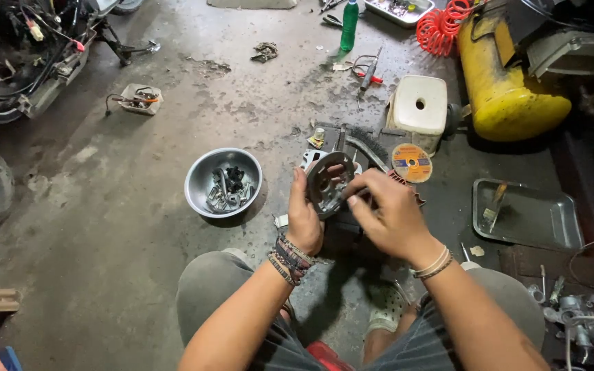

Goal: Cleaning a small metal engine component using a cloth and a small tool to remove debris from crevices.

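1. Knees in grey trousers sit lowest in view, with a sandalled foot (384, 310) on the concrete floor (125, 227) between them.
2. Both forearms reach forward from there. The left hand (304, 218), with braided bands at the wrist, grips a round grey metal engine part (329, 184) by its left rim, fingers wrapped behind it. The part is held upright above the floor, just in front of the knees, its open face turned toward the right hand.
3. The right hand (388, 214) has its fingers pinched narrow against the part's right edge; whether they hold anything small I cannot tell.
4. Largest of the containers is a yellow compressor tank (507, 93) at the upper right, with a coiled red air hose (441, 27) beside it.
5. A flat steel tray (544, 227) lies right of the hands and holds a small brush-like tool (495, 203).
6. A round steel bowl (201, 180) sits left of the hands, filled with bolts and small dark metal parts (228, 187).
7. A white plastic stool (419, 104) stands beyond the hands, with a cutting disc (411, 163) just in front of it.
8. A green bottle (350, 25) stands upright at the top edge.
9. The floor is stained, oily concrete. A partly stripped scooter (25, 58) stands at the upper left, and carburettor-like parts (586, 319) lie at the lower right.
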